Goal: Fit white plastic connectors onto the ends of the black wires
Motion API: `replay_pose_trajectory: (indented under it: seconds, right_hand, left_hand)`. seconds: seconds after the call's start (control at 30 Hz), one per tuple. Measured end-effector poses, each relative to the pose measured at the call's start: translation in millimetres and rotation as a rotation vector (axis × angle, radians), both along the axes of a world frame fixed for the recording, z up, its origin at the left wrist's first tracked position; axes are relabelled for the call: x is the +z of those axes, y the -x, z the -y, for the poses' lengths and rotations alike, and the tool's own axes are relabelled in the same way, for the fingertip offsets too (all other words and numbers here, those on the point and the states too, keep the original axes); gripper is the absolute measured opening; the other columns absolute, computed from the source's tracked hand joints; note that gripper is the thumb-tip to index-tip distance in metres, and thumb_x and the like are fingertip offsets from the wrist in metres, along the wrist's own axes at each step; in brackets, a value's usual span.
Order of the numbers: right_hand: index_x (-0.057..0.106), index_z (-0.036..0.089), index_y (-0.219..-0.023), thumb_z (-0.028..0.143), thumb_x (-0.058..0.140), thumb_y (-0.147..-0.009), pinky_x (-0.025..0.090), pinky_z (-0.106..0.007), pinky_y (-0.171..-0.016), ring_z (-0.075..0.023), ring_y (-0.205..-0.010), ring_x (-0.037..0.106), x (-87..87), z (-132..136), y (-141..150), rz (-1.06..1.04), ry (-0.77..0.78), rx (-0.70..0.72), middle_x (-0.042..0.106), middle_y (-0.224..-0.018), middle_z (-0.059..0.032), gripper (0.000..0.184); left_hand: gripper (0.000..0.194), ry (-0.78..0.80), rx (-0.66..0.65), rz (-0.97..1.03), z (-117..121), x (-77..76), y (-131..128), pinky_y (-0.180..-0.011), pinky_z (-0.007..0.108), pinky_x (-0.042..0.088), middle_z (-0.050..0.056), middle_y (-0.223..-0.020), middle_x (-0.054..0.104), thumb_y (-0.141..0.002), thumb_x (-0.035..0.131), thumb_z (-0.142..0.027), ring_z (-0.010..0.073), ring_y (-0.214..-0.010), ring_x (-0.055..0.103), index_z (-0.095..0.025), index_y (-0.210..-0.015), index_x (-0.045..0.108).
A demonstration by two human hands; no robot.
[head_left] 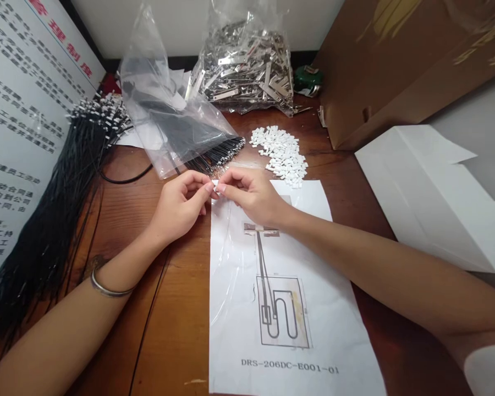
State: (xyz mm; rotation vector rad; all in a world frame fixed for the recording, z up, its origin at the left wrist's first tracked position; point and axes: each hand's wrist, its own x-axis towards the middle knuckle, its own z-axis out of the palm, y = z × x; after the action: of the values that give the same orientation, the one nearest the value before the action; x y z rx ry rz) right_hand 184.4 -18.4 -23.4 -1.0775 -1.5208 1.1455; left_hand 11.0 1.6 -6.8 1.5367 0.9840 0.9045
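Observation:
My left hand (181,206) and my right hand (253,195) meet fingertip to fingertip over the top left corner of a printed drawing sheet (239,341). Between the fingertips shows a tiny white plastic piece (215,187), pinched by my right hand. My left thumb and forefinger are pressed together right against it; what they hold is mostly hidden. Just behind the hands lie a bundle of black wires (218,157) with bare metal ends, partly inside a clear plastic bag (177,132), and a heap of small white plastic pieces (282,154).
At the back stands a clear bag of flat metal parts (247,71), beside a green round object (308,80). Black wires with white ends (61,181) hang at left before a printed board (16,110). A brown box (375,71) and a folded white carton (429,192) stand right.

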Motion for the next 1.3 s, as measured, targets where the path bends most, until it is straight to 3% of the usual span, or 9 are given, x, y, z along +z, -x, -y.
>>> replay_pose_trajectory:
  seconds: [0.2, 0.63, 0.83, 1.3]
  right_hand:
    - [0.057, 0.018, -0.072, 0.025, 0.057, -0.088, 0.031, -0.027, -0.055, -0.0100, -0.062, 0.045, -1.2, -0.1, 0.0, -0.042, -0.044, 0.018, 0.056, -0.067, 0.0008, 0.018]
    - [0.057, 0.017, -0.074, 0.028, 0.057, -0.088, 0.033, -0.028, -0.057, -0.0105, -0.061, 0.043, -1.6, -0.2, -0.1, -0.025, -0.045, 0.013, 0.059, -0.070, -0.0007, 0.018]
    - [0.057, 0.018, -0.075, 0.028, 0.055, -0.090, 0.037, -0.029, -0.062, -0.0120, -0.064, 0.045, -3.5, -0.3, -1.1, 0.009, -0.067, 0.045, 0.059, -0.072, -0.0012, 0.018]
    - [0.055, 0.018, -0.073, 0.026, 0.056, -0.089, 0.032, -0.028, -0.057, -0.0105, -0.060, 0.041, -3.9, -0.4, -3.3, 0.016, -0.072, 0.090, 0.059, -0.069, -0.0004, 0.017]
  left_hand:
    - [0.014, 0.002, -0.021, 0.009, 0.0, 0.0, 0.5, -0.044, 0.017, 0.045, 0.001, -0.066, 0.068, -0.081, 0.069, -0.026, 0.0062, -0.045, 0.055, -0.015, -0.078, 0.060]
    - [0.017, 0.012, -0.018, 0.029, 0.7, 3.2, -1.5, -0.043, 0.017, 0.045, 0.002, -0.066, 0.069, -0.078, 0.071, -0.027, 0.0062, -0.045, 0.055, -0.015, -0.075, 0.061]
    - [0.020, 0.040, -0.007, 0.041, 4.3, 4.0, -1.8, -0.035, 0.016, 0.043, 0.002, -0.066, 0.068, -0.078, 0.073, -0.028, 0.0062, -0.041, 0.053, -0.015, -0.075, 0.059]
    - [0.021, 0.102, -0.064, 0.044, 2.4, 1.6, 0.3, -0.037, 0.016, 0.048, 0.002, -0.066, 0.068, -0.078, 0.075, -0.029, 0.0063, -0.043, 0.054, -0.014, -0.076, 0.060]
